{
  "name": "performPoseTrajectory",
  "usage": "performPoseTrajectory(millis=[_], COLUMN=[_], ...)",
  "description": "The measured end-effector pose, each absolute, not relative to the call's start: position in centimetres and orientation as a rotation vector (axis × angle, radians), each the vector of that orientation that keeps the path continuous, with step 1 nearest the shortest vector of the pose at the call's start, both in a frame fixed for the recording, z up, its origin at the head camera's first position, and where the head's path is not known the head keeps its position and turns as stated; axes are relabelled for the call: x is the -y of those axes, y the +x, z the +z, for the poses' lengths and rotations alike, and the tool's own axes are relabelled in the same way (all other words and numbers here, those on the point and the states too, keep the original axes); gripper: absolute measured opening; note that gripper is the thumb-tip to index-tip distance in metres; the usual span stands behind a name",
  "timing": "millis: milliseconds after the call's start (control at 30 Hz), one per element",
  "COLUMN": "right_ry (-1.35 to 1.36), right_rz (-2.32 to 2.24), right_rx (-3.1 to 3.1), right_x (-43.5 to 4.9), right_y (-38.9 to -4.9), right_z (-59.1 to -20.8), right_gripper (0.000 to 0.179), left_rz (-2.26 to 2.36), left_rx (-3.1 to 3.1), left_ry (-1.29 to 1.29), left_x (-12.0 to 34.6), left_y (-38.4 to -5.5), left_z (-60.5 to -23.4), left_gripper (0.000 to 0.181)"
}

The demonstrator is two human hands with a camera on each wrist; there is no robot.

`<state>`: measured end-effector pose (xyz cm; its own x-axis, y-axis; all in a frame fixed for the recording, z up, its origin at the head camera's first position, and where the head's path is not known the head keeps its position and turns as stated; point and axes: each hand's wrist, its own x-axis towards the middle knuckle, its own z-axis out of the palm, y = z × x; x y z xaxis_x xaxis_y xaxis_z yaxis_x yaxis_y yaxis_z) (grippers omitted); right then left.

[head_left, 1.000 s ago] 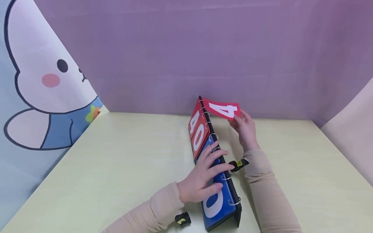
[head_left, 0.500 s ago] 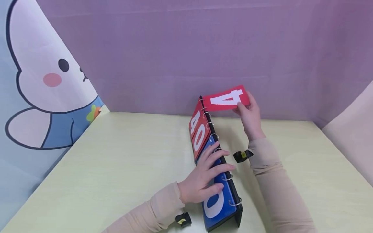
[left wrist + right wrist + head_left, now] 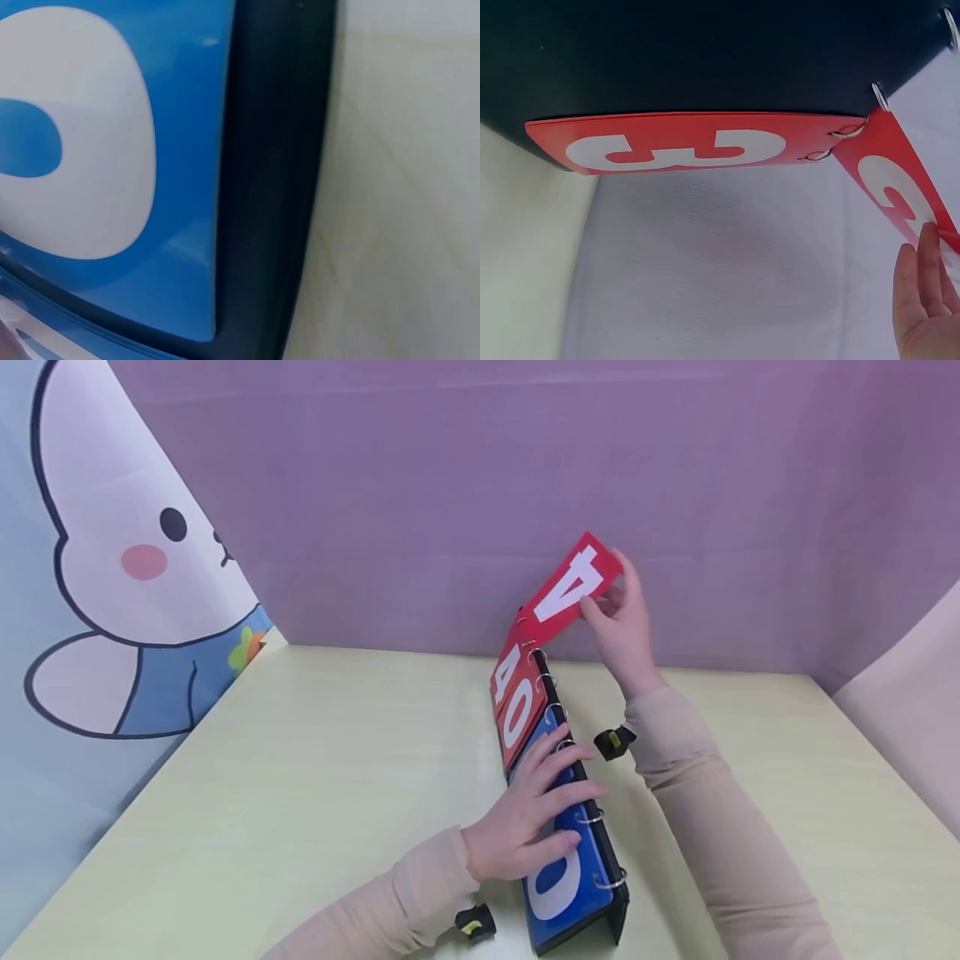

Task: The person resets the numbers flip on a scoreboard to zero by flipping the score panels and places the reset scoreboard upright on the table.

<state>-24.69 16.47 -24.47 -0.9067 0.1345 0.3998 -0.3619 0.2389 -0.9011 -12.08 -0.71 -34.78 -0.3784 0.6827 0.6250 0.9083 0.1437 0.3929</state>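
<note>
A black tabletop flip scoreboard stands tent-like, with number cards on metal rings along its top edge. My right hand pinches the free end of a red card marked 4, raised above the far end. In the right wrist view this card's back shows a white 3, and another red 3 card hangs behind the board. My left hand rests with spread fingers on the blue cards, whose nearest one reads 0. Red 4 and 0 cards lie on the left face.
The scoreboard stands on a pale yellow table in front of a purple cloth backdrop. A cartoon print covers the left side. Black straps with small yellow labels hang at both wrists.
My right hand has raised the red 4 card and swung it up and leftward over the top edge. My left hand has stayed on the blue cards.
</note>
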Motion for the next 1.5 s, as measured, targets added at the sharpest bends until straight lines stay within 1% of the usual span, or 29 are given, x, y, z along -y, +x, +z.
performPoseTrajectory(millis=[233,433,700,767,867,1000,1100,1200,1500], right_ry=[0.344,0.539,0.682,0.72,0.78,0.805,0.819,0.863,1.0], right_rz=[1.463,1.16,1.052,1.063,1.032,0.846,0.661,0.53,0.215], right_rx=[2.245,2.302,2.387,2.387,2.404,2.495,2.564,2.593,2.635], right_x=[-15.7,-14.6,-12.8,-12.8,-12.9,-13.1,-13.3,-13.2,-12.7], right_y=[-24.9,-25.1,-25.5,-25.6,-25.8,-25.9,-25.9,-25.9,-25.4], right_z=[-23.8,-23.2,-23.3,-23.7,-24.3,-25.1,-25.5,-25.5,-24.7], right_gripper=[0.069,0.071,0.07,0.066,0.053,0.03,0.021,0.017,0.016], left_rz=[-1.056,-1.056,-1.063,-1.061,-1.055,-1.042,-1.048,-1.079,-1.105], left_rx=[2.111,2.095,2.084,2.079,2.071,2.066,2.079,2.107,2.128], left_ry=[-1.535,-1.544,-1.533,-1.533,-1.539,-1.544,-1.548,-1.552,-1.565], left_x=[0.6,0.5,0.5,0.4,0.3,0.2,0.2,0.3,0.3], left_y=[-12.2,-12.2,-12.2,-12.2,-12.3,-12.2,-12.1,-12.1,-12.0], left_z=[-34.8,-34.8,-34.9,-34.9,-34.9,-34.9,-34.9,-34.9,-35.0], left_gripper=[0.053,0.053,0.053,0.052,0.052,0.052,0.053,0.053,0.055])
